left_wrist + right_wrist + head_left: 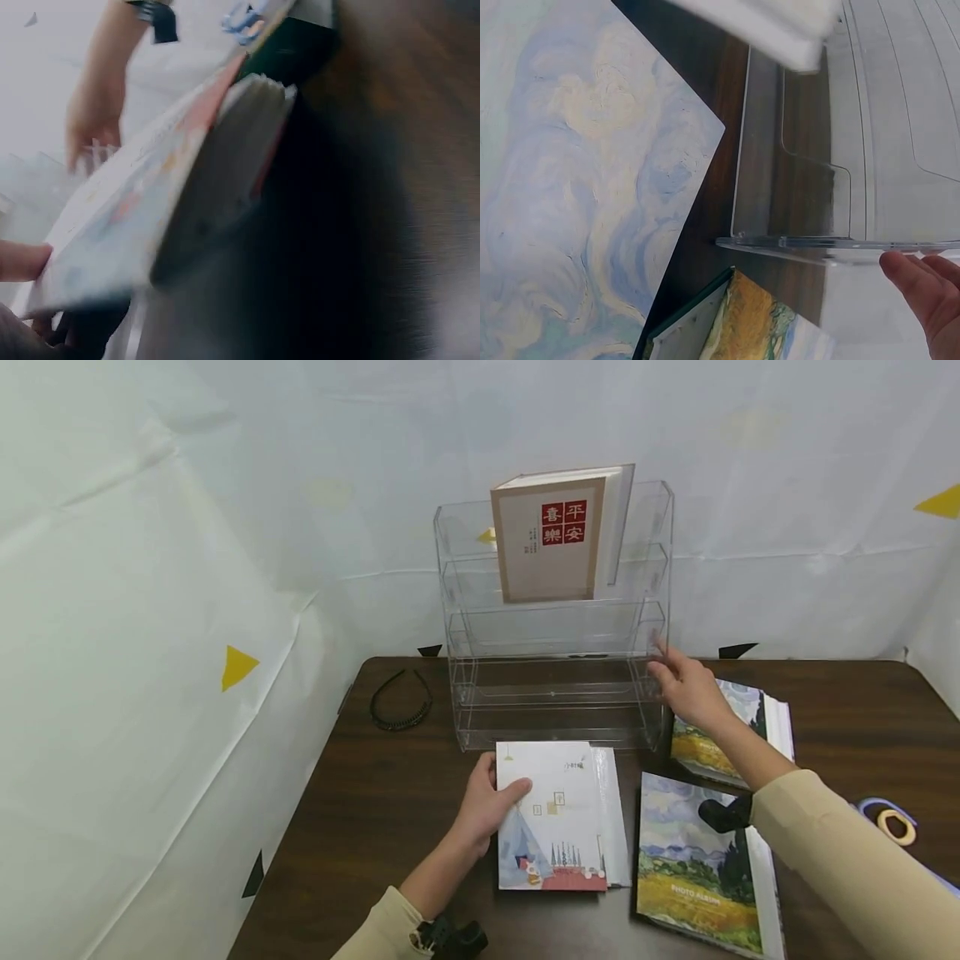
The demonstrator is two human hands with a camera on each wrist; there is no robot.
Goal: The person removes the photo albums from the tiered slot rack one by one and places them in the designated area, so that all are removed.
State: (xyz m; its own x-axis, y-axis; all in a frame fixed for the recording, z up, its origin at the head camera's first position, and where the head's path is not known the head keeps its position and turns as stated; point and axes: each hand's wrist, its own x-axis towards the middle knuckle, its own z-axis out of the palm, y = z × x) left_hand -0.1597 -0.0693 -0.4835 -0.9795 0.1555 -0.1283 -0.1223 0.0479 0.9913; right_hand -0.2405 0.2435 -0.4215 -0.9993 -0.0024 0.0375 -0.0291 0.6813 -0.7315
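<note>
My left hand (pixel 483 806) grips a white illustrated album (pixel 551 827) by its left edge, thumb on the cover. Low over the table in front of the clear rack, the album (pixel 127 195) appears tilted in the left wrist view, page edges showing. The clear multi-tier rack (pixel 551 693) stands at the back of the table. Against its right side panel, my right hand (pixel 686 689) rests with thumb and fingers on the outer face; the right wrist view puts this hand (pixel 930 292) at the panel's edge. A thick beige album (pixel 555 547) with red characters sits in the rack's top tier.
Two photo albums with landscape covers lie at the right: one (pixel 690 860) in front, another (pixel 708 743) beside the rack under my right forearm. A black headband (pixel 401 722) lies left of the rack. Blue and cream loops (pixel 896 827) lie at the far right.
</note>
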